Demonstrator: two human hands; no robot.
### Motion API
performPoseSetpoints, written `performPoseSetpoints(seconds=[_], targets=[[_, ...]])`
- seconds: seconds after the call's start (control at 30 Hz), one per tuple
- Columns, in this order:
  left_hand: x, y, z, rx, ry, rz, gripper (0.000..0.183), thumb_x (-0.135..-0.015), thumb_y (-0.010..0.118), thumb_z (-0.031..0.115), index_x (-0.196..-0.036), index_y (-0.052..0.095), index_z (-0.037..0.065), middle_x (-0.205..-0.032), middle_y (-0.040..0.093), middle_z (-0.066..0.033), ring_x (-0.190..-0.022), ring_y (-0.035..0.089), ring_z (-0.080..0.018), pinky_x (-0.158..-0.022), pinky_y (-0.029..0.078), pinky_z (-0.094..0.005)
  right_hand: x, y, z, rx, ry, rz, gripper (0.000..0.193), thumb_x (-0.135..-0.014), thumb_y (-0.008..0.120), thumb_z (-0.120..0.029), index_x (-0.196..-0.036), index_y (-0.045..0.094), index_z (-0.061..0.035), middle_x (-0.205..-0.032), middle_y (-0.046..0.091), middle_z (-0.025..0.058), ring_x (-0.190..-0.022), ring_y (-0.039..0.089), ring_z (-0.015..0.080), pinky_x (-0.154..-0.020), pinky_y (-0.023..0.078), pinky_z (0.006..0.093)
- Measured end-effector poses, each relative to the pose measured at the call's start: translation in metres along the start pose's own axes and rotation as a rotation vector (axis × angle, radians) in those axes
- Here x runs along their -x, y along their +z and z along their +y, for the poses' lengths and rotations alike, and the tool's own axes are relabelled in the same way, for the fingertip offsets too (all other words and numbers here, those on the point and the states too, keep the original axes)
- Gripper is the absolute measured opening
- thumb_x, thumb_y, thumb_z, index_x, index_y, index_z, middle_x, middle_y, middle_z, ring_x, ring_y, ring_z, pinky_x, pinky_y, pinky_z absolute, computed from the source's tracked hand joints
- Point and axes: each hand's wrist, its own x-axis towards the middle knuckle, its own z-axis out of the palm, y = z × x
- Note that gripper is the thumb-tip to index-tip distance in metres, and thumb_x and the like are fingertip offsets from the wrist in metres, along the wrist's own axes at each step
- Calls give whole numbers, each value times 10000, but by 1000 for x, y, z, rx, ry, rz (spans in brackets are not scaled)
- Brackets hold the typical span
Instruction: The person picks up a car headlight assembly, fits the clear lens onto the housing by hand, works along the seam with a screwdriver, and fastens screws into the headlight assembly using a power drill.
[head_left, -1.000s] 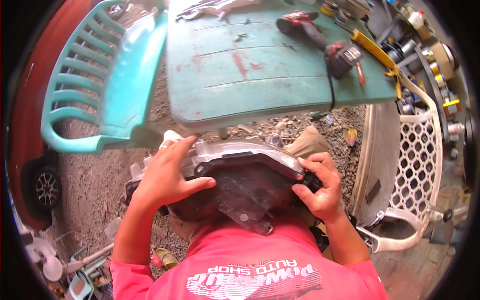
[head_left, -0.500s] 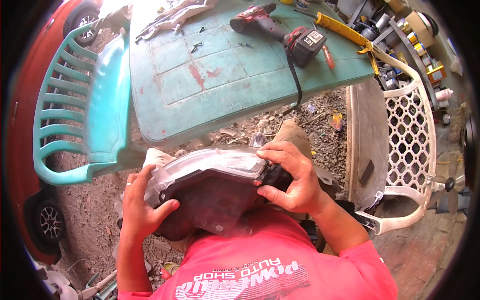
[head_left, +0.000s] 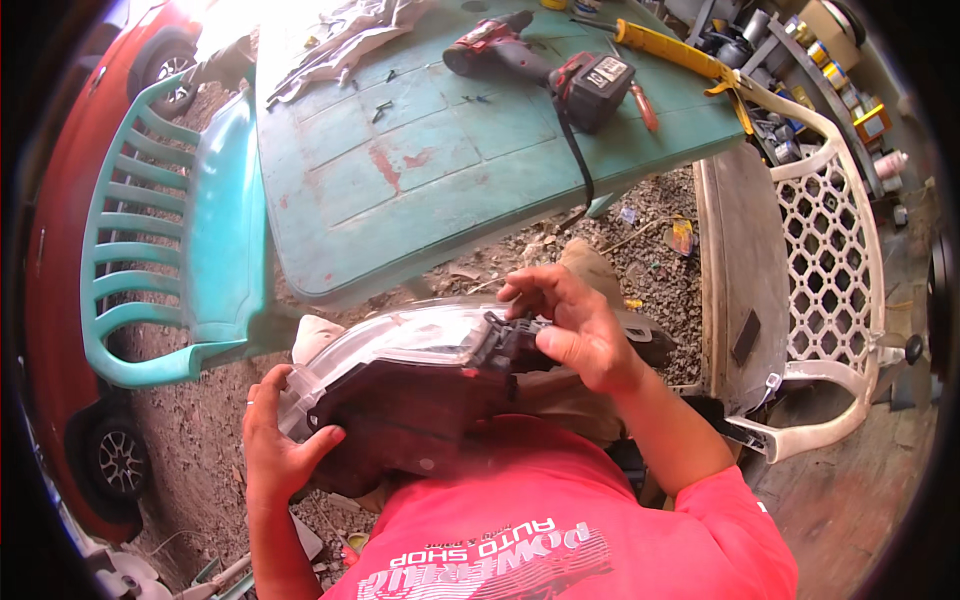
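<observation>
A car headlight (head_left: 410,405) with a clear lens and black housing rests against my lap and red shirt, its lens edge turned away from me. My left hand (head_left: 280,435) grips its left end, thumb on the dark housing and fingers along the outer side. At the right end, my right hand (head_left: 590,345) has its thumb and bent fingertips around a black bracket (head_left: 505,340) on the housing corner. The fingertips' exact contact there is partly hidden.
Ahead stands a green plastic table (head_left: 430,210) holding a cordless drill (head_left: 540,70), a red-handled screwdriver (head_left: 643,108), a yellow caulking gun (head_left: 670,50) and several screws (head_left: 382,110). A turquoise chair (head_left: 215,230) is left, a white chair (head_left: 825,270) right. Beyond the turquoise chair is a red car (head_left: 70,250).
My right hand has shifted off the lens corner to the black bracket, which now shows. The headlight's right end has tilted slightly. My left hand keeps its grip.
</observation>
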Motion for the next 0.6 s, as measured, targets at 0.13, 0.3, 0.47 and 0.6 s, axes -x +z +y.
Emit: performPoseSetpoints(seconds=[0.13,0.3,0.47,0.6], targets=[[-6,5,-4,40,-47,-27,993,-684,995,414,-1512,588,46,-1282,681,-204,-1208,678,-403,-1064,528,-489,-9,-38,-14,708,-126,22,356,-1070,658,-222,-1331,713,14,-1217,729,174,-1165,685,302,-1056,532,402],[-16,11,-9,105,-85,-48,954,-717,971,402,-1518,600,41,-1327,699,-211,-1239,695,-390,-1096,529,-475,29,-75,-13,1044,213,-32,612,-1011,773,-470,-1418,693,-21,-1394,713,247,-1309,650,433,-1138,510,492],[-16,15,-24,178,-47,-41,963,-719,973,414,-1519,610,21,-1350,708,-184,-1263,693,-337,-1111,525,-454,72,-115,-6,1317,424,39,769,-879,890,-509,-1447,675,-37,-1383,719,245,-1297,678,435,-1138,529,500],[-14,16,-22,160,-25,-22,994,-710,978,429,-1520,605,-9,-1349,705,-163,-1257,687,-310,-1107,522,-443,81,-113,-2,1265,492,159,707,-837,933,-478,-1341,708,-36,-1318,739,188,-1231,707,406,-1070,565,489]])
